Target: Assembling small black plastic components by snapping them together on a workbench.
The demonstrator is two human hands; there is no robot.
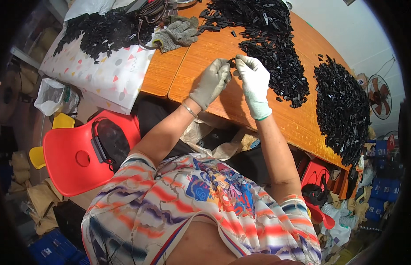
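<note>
Both my hands are raised over the wooden table (187, 84), gloved and close together. My left hand (211, 84), in a greyish worn glove, has its fingers pinched. My right hand (255, 81), in a whiter glove with a pale green cuff, is pinched too, its thumb and forefinger close to the left fingertips. Between the fingertips shows a small black plastic piece (232, 62); its exact shape is mostly hidden, and both hands seem to grip it. A large heap of small black plastic pieces (280, 66) lies just beyond and right of my right hand.
Another heap of black pieces (342, 110) covers the table's right end. More black pieces (106, 35) lie on a patterned white cloth (117, 86) at left. Grey work gloves (176, 34) rest near a cable. A red chair (77, 154) and a lined bin (51, 97) stand left; a fan (379, 96) is right.
</note>
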